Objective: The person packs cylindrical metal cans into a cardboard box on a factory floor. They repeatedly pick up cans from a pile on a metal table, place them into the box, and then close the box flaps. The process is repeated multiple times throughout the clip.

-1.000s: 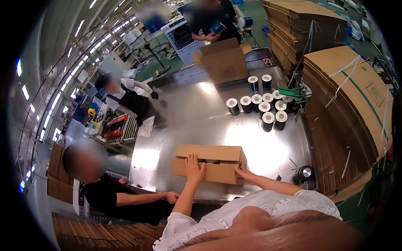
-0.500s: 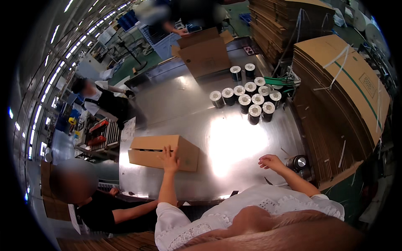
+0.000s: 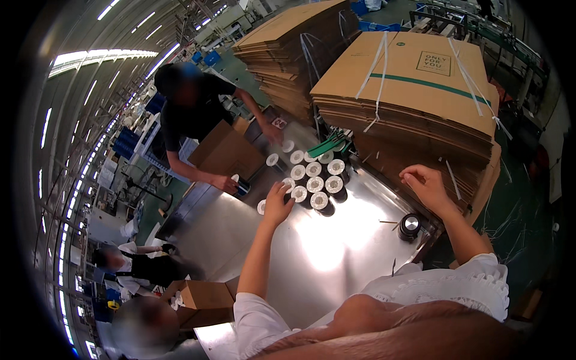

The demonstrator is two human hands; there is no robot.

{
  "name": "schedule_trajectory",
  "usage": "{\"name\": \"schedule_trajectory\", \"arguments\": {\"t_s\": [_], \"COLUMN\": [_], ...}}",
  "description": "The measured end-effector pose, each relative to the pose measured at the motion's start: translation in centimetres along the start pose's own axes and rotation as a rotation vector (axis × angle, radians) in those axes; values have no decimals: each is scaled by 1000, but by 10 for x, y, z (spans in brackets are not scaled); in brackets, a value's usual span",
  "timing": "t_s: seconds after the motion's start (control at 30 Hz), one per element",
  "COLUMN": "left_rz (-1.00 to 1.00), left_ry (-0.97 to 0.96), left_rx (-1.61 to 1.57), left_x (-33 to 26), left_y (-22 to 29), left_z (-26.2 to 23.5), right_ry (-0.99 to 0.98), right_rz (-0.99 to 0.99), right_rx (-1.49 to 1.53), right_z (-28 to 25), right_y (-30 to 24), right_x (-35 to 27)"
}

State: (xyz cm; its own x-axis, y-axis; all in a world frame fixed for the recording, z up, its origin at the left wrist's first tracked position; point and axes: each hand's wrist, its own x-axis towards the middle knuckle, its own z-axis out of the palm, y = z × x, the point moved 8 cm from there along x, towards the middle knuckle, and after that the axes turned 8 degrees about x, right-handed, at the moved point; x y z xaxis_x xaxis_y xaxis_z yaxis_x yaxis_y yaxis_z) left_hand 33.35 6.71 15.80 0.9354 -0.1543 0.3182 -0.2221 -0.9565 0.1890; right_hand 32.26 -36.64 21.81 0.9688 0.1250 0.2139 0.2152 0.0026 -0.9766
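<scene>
My left hand point(image 3: 278, 206) reaches over the left side of a group of dark spool-like cylinders point(image 3: 315, 184) with pale round tops. Its fingers are stretched beside the nearest tops, and they partly cover one cylinder point(image 3: 261, 207). Whether the fingertips touch a cylinder I cannot tell. My right hand point(image 3: 425, 185) hovers over the table's right edge, in front of the cardboard stack. Its fingers are loosely bent and apart, with nothing visible in them. Below it stands a black round container point(image 3: 410, 227) with a silver top.
Across the metal table point(image 3: 240, 231), a co-worker's hand holds a cylinder point(image 3: 242, 185) beside an open carton point(image 3: 231, 150). Another carton point(image 3: 207, 295) stands lower left, next to a person. Tied stacks of flat cardboard point(image 3: 408, 63) rise at the right. Green bands point(image 3: 327, 144) lie behind the cylinders.
The view has turned rightward. My left hand has left the closed carton and moved to the cylinders. My right hand is raised farther forward. The far co-worker now holds a cylinder.
</scene>
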Motion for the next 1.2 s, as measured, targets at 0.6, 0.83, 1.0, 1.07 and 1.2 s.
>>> {"name": "schedule_trajectory", "arguments": {"t_s": [0.6,0.83,1.0,1.07,1.2], "left_rz": [-30,-279,-433,-516,-282], "left_ry": [-97,-49,-261,-259,11], "left_rx": [-29,-264,-293,-413,-352], "left_x": [346,352,321,302,289], "left_y": [72,38,61,106,158], "left_z": [24,18,36,57,34], "right_ry": [766,711,542,503,614], "right_rz": [-393,-186,266,336,160], "right_rx": [-355,-353,-160,-146,-33], "right_z": [-228,-275,-358,-403,-449], "right_y": [-57,-55,-42,-46,-30], "right_x": [-13,17,51,63,69]}}
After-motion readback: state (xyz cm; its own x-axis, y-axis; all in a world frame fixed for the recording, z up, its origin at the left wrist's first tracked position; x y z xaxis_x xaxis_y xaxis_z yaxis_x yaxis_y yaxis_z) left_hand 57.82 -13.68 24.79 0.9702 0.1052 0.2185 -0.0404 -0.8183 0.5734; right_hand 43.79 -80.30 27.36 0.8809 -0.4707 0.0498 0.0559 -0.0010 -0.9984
